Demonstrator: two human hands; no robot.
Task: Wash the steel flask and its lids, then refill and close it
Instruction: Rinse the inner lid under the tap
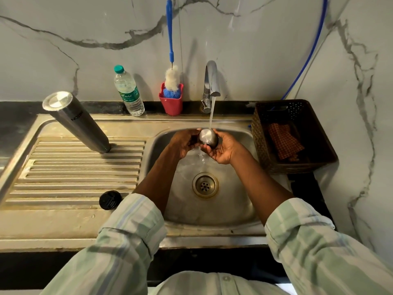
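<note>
— Two lids, I reckon, and one body. Start at the left: where is the steel flask [76, 122]?

— Standing mouth-down on the ribbed drainboard [80, 165], its base up and its printed name inverted. My guess is it was set that way to drain. Nearer the front edge lies the black inner lid [110, 200], apart from both hands, probably parked clear of the water.

— And along the back ledge?

— From the left: a plastic water bottle [128, 91], then a red holder [171, 101] with a bottle brush [171, 79] standing in it, then the tap [210, 81], running.

— So the washing is at the basin?

— Yes. The steel cap [208, 137] is held right under the stream, above the sink [244, 211] bowl, so the runoff falls toward the drain [205, 185]. The left hand [185, 143] comes in from the side with fingers curled against the cap; the right hand [223, 149] lies palm up beneath it, fingers cupped round its lower side. Both forearms reach forward, sleeves pushed back, likely to stay dry.

— Further right?

— A dark perforated basket [263, 145] holding a checked cloth [284, 142], perhaps for drying.
</note>
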